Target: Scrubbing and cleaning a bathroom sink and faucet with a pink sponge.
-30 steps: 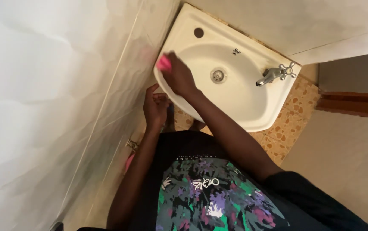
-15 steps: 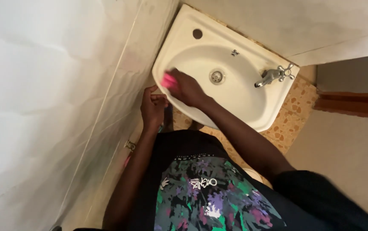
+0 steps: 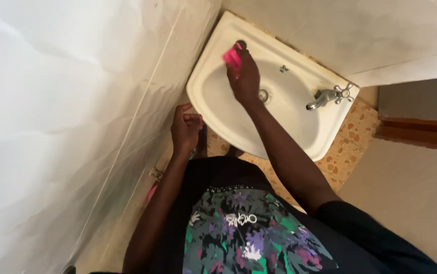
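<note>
Under the right hand (image 3: 245,76), at the far rim of the white sink (image 3: 213,101), a pink sponge (image 3: 232,58) sits pinched in curled fingers beside the round hole in the ledge. Scrubbing here goes best with firm, flat pressure and short strokes that follow the rim's curve. Nearer the body, the left hand (image 3: 185,130) rests against the sink's near edge, fingers curled loosely, holding nothing visible. Right of the sponge, the bowl looks empty, its drain (image 3: 264,95) open and the tap (image 3: 328,95) shut off
</note>
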